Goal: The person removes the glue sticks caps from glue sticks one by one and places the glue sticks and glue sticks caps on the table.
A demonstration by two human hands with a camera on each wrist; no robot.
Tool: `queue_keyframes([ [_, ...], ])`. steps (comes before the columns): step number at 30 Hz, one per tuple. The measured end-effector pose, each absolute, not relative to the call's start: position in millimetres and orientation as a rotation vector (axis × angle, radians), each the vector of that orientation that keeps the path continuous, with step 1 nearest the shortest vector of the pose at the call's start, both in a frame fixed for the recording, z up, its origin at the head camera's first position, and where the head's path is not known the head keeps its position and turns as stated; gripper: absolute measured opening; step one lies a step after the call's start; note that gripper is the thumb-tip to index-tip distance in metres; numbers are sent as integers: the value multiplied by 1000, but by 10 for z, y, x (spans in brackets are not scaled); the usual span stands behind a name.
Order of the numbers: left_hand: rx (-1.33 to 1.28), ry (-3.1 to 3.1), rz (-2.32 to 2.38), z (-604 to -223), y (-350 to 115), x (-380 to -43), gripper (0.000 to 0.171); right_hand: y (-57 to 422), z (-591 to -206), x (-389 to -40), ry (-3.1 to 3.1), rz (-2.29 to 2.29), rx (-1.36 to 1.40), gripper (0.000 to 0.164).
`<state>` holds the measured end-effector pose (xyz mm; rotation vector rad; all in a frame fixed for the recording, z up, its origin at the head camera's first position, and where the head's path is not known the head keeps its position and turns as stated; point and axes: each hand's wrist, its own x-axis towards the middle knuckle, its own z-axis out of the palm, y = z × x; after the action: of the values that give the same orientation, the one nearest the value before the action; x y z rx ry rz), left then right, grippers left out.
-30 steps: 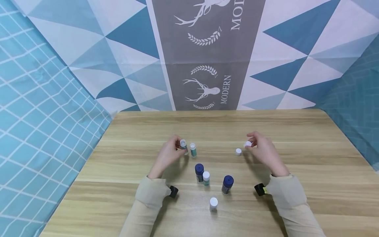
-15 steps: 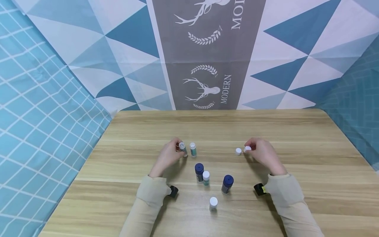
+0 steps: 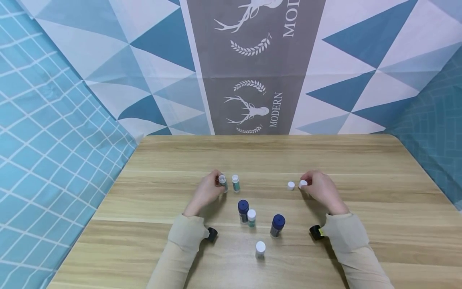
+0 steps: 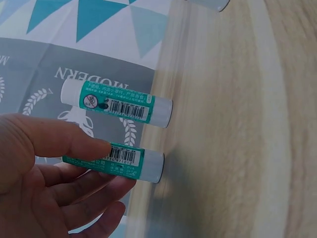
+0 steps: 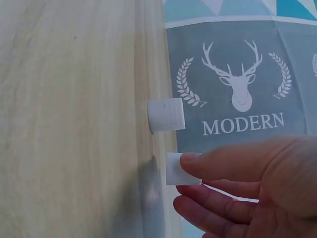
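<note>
My left hand pinches a green-labelled glue stick, uncapped and upright, between thumb and fingers. Its base is at the tabletop. Just right of it stands a second uncapped glue stick, whose barcode label shows in the left wrist view. Across the table, a small white cap is between the thumb and fingers of my right hand, low over the wood. Beside it, to the left, another white cap sits on the table, apart from the fingers.
Nearer the person stand a blue-capped tube, a white-capped glue stick close against it, another blue-capped tube and a small white-capped tube. A patterned cloth hangs behind the wooden table.
My right hand has brought its cap down toward the table, near the other cap. The left hand has lowered its glue stick slightly. The other tubes have stayed put.
</note>
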<state>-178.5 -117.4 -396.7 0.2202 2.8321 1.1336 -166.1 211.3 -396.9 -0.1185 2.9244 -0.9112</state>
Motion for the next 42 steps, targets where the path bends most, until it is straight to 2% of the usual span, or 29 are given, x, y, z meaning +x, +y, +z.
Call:
queue_keyframes([
  [8,227,2834,1114,-3957,-1185,-1788,25,2112,-4005,-1661,2918,-886,-87,18],
  [27,342,2836,1120,-4003,-1206,-1790,23,2120,-4053,-1674,2905,-867,-98,21],
  [34,286,2830,1070,-3995,-1174,-1793,26,2106,-4024,-1665,2899,-852,-117,33],
  [42,258,2782,1146,-3927,-1174,-1763,38,2062,-3930,-1639,2873,-865,-96,48],
])
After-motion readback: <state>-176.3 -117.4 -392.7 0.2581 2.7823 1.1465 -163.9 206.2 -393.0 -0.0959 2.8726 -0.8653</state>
